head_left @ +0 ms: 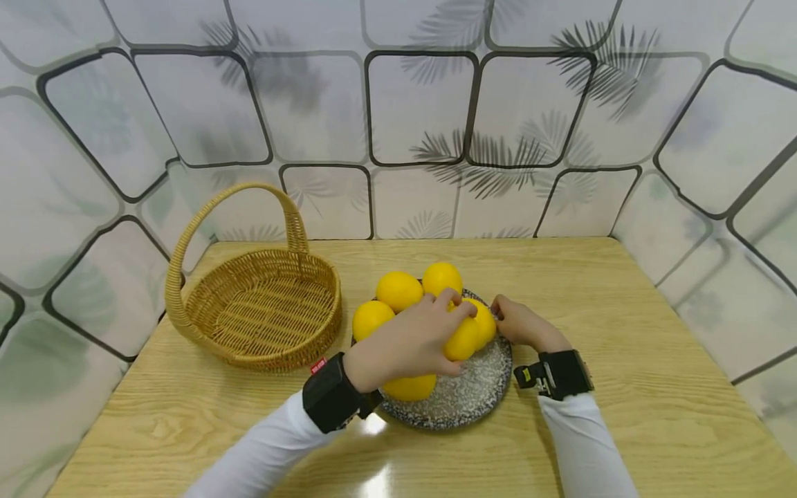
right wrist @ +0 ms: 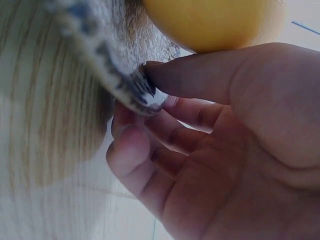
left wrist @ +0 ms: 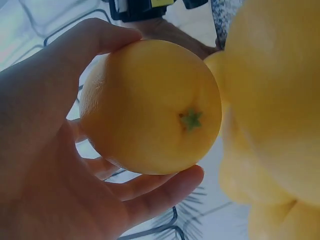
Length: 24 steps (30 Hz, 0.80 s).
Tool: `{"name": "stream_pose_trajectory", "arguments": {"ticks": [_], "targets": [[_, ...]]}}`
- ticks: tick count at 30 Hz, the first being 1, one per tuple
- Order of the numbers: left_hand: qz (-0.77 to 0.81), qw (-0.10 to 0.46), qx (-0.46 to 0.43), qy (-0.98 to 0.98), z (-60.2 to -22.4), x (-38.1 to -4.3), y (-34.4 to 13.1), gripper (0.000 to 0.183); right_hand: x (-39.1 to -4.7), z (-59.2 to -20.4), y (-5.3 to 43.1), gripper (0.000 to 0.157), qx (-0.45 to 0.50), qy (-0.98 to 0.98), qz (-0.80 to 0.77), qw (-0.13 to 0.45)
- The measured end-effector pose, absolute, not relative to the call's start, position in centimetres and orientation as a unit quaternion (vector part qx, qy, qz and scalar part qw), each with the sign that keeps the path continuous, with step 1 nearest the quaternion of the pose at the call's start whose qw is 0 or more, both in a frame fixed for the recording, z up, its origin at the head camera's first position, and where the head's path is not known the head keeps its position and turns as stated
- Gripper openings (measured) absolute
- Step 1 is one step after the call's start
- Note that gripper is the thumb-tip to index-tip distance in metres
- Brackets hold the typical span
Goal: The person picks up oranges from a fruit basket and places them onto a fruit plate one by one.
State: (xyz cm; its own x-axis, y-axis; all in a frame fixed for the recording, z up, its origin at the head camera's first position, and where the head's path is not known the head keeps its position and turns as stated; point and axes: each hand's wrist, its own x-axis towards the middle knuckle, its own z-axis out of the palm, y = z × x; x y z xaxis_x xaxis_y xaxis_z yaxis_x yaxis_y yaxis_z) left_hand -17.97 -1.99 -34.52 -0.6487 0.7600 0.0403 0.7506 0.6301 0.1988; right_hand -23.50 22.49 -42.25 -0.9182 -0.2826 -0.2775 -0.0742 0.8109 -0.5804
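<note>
My left hand (head_left: 411, 342) reaches over a speckled grey plate (head_left: 467, 398) and grips an orange (head_left: 461, 342). In the left wrist view, thumb and fingers curl round that orange (left wrist: 150, 107), whose green star-shaped stem mark shows. Several more oranges (head_left: 398, 290) sit on the plate, mostly along its far and left sides; one orange (head_left: 411, 389) is partly hidden under my left wrist. At the plate's right edge is my right hand (head_left: 529, 326). The right wrist view has its thumb on top of the plate rim (right wrist: 112, 75) and its fingers beneath, pinching it.
To the left of the plate stands a wicker basket (head_left: 270, 356) with a tall arched handle (head_left: 180, 252) and a small red tag (head_left: 318, 365). Both rest on a light wooden table (head_left: 635, 332). Patterned wall covering (head_left: 417, 111) rises behind the table and at its sides.
</note>
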Motion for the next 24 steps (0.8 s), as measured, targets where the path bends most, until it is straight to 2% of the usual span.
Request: {"name": "stream_pose_trajectory", "arguments": {"ticks": [12,24], "targets": [[0.053,0.036,0.416,0.907,-37.2,-17.6,0.3,0.084,-23.6,-42.4,22.4,0.021,-0.091,0.937,-0.290,0.173],[-0.025,-0.054,0.393,0.917,-39.7,-15.8,2.0,0.075,-23.5,-42.2,22.4,0.023,-0.088,0.939,-0.282,0.177]]}}
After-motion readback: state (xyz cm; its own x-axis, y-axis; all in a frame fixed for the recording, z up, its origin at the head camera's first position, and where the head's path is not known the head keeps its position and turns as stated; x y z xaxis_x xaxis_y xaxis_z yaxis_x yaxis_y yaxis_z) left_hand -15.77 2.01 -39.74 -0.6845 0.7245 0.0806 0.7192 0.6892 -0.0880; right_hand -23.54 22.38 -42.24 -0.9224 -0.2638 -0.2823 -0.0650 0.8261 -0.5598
